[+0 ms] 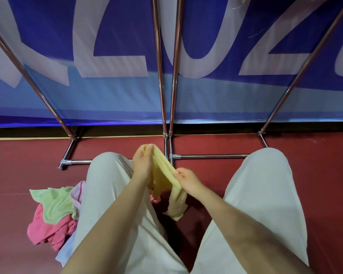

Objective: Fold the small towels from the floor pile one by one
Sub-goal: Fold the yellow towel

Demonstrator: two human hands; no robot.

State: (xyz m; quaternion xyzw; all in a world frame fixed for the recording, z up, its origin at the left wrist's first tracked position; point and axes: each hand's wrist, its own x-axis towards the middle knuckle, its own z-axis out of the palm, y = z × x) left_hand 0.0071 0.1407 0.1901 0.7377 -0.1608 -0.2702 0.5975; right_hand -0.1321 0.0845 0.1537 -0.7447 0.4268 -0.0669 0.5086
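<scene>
A small yellow towel (pixel 164 173) is stretched between my two hands above my lap, between my knees. My left hand (pixel 144 162) pinches its far top edge, fingers curled round the cloth. My right hand (pixel 187 179) pinches the nearer edge, and the rest of the towel hangs down in a loose fold below it. The floor pile (pixel 53 212) lies to the left of my left leg: a light green towel on top, pink ones under it, a pale blue one at the bottom. My leg hides part of the pile.
I sit on a dark red floor (pixel 325 194) in pale trousers, knees apart. Chrome rack legs and base bars (pixel 210 156) stand just beyond my knees. A big blue banner (pixel 117 46) with white letters hangs behind the rack.
</scene>
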